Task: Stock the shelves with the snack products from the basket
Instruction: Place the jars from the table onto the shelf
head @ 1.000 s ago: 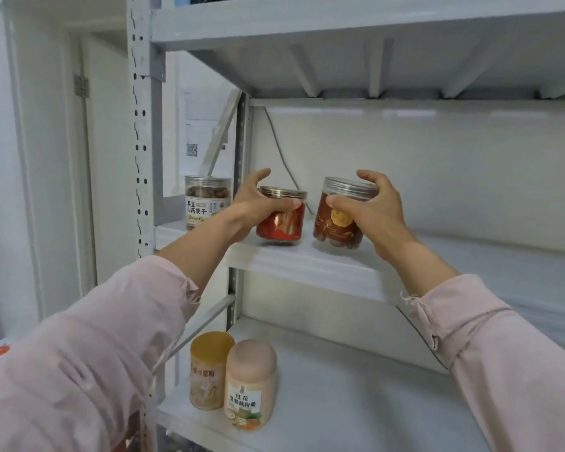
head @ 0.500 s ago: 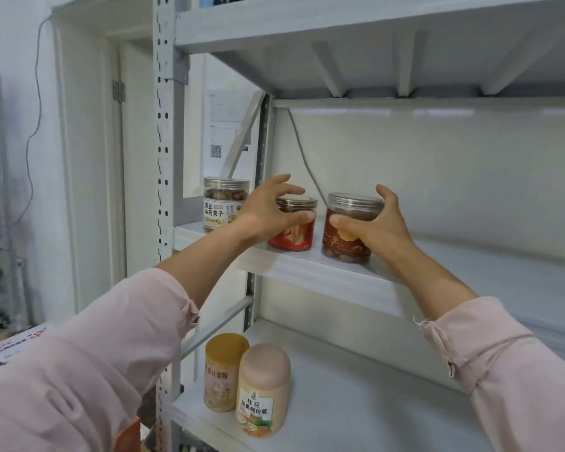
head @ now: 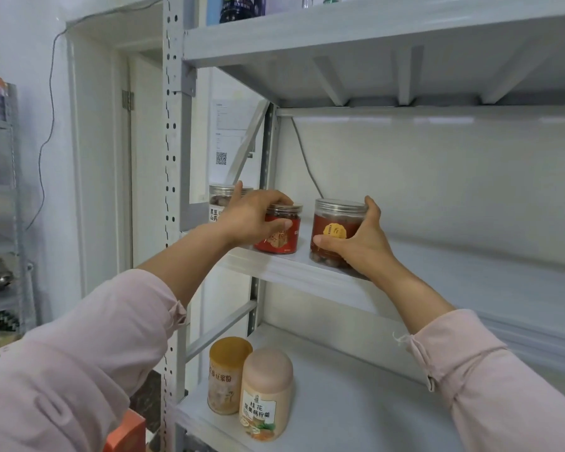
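Two clear snack jars stand on the middle shelf (head: 437, 282) of a grey metal rack. My left hand (head: 255, 220) grips the red-labelled jar (head: 284, 236) from its left side and over its lid. My right hand (head: 356, 243) holds the dark-red jar with a yellow emblem (head: 335, 223), thumb across its front and fingers round its right side. Both jars rest on the shelf near its front edge. A third jar with a white label (head: 217, 203) stands at the far left, partly hidden behind my left hand.
On the lower shelf (head: 356, 402) stand a yellow canister (head: 227, 373) and a pink canister (head: 265, 393). The upper shelf (head: 372, 34) hangs overhead with bottles on it. An orange box (head: 128, 432) sits below left. Another rack (head: 0, 190) stands at the far left.
Both jars have gone from tilted and lifted to standing on the shelf. My left hand shifted over the red jar's lid. The camera moved closer.
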